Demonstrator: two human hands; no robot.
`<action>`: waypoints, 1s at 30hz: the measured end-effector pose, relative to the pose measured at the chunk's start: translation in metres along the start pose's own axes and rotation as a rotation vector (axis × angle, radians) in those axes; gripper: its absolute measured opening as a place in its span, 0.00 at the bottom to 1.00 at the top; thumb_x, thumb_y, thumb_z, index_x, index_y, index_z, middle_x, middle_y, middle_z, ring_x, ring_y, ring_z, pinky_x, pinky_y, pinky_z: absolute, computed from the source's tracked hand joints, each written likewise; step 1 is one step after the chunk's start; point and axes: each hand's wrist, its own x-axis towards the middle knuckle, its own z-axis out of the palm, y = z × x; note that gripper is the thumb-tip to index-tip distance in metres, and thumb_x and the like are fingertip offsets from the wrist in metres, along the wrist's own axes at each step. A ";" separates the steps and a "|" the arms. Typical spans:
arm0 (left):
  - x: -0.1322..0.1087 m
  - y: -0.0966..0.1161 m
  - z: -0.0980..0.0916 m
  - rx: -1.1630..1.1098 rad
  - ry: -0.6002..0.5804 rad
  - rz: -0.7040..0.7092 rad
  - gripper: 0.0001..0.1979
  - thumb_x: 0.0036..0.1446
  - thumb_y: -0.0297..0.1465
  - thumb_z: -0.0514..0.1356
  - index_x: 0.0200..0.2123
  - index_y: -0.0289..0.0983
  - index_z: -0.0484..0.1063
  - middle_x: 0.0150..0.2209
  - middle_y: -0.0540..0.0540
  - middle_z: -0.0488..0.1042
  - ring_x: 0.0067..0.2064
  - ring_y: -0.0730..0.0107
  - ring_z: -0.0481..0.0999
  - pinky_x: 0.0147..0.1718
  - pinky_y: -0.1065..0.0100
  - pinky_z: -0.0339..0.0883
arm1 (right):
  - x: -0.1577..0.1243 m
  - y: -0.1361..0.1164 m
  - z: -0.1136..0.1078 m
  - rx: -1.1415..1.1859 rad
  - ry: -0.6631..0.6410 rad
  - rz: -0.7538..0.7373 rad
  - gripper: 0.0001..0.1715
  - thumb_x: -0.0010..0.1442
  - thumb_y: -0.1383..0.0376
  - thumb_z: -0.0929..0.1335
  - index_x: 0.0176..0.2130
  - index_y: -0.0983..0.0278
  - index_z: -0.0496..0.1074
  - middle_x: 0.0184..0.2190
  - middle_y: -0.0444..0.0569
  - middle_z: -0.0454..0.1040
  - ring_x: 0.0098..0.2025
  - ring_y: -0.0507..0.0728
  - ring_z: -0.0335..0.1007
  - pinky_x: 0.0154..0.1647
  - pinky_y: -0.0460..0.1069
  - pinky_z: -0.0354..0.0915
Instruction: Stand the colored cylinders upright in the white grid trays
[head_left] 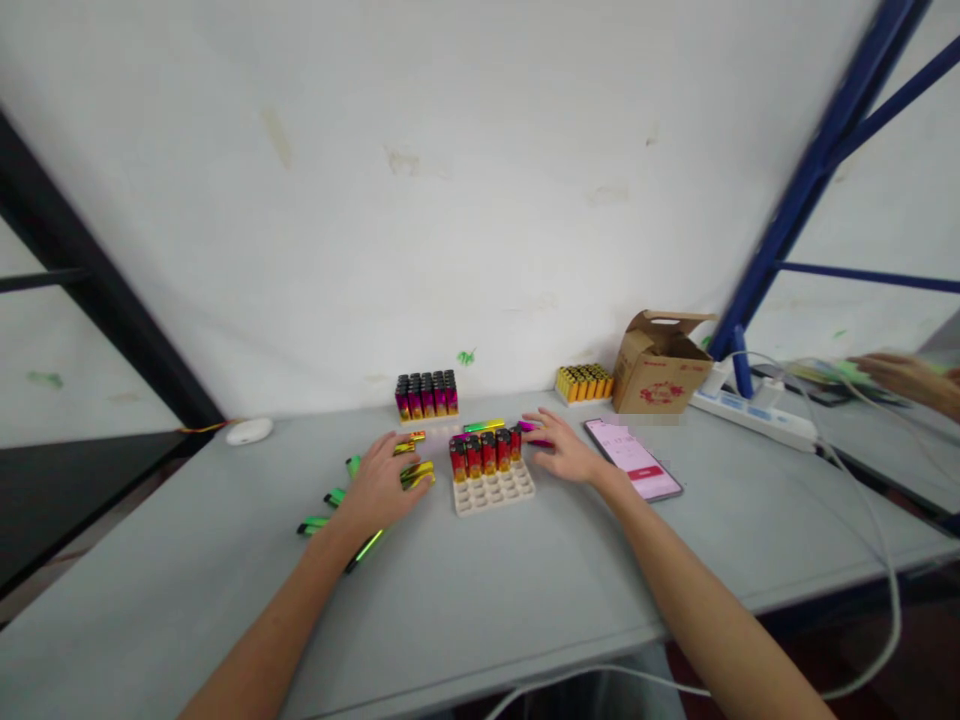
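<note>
A pale tray with round holes [495, 492] sits before me, its back rows filled with upright red-and-orange batteries [488, 453] with dark tops. The front rows of holes are bare. My left hand [386, 485] is left of the tray, fingers apart over loose yellow batteries [417, 474]; one lies between thumb and forefinger, with no clear grip on it. My right hand [562, 448] has its fingers spread at the tray's right end, close to the last red battery and a purple battery [534, 432]. Whether its fingertips touch either one is unclear.
Several green batteries [313, 525] lie left, partly under my arm. Behind stand trays of purple batteries [427, 397] and yellow batteries [584, 382]. A cardboard box [652, 385], phone [637, 460], power strip [757, 415] and white cable are right. Another person's hand [911, 382] shows far right.
</note>
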 end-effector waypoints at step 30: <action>0.000 0.008 0.004 -0.056 -0.004 0.018 0.15 0.57 0.41 0.56 0.35 0.37 0.76 0.48 0.37 0.74 0.55 0.49 0.67 0.55 0.48 0.61 | 0.007 0.002 0.017 -0.186 0.073 -0.026 0.23 0.51 0.78 0.61 0.38 0.63 0.79 0.54 0.54 0.71 0.62 0.62 0.58 0.64 0.62 0.52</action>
